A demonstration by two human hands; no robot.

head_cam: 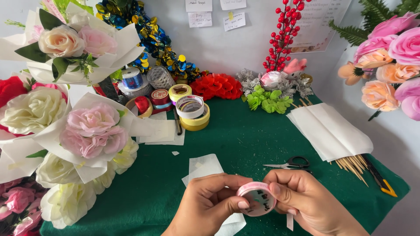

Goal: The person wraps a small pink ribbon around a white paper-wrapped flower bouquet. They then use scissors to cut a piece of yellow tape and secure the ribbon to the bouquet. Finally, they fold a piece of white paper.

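**Small pink tape roll held between two hands over a green craft surface**

A small round roll of pink tape sits low in the middle of the head view, pinched from both sides. The left hand closes on the roll's left edge with thumb and fingertips; the right hand closes on its right edge, thumb laid across the top rim. Both hands are narrowed onto the roll, and neither is nearer than the other: it lies between them, flat face turned up toward the camera, raised just above the surface.

Beneath the hands lies a sheet of thin white paper on the green felt-covered surface. Small black-handled scissors rest just beyond the right hand, blades pointing left. Further right are a stack of folded white paper, a bundle of wooden skewers and a black-and-yellow utility knife.

Toward the back stand stacked yellow-and-white tape rolls and spools of ribbon. Paper-wrapped bouquets of cream and pink artificial roses crowd the left edge; more pink and peach artificial roses hang at the right. A red berry sprig rises against the white wall.
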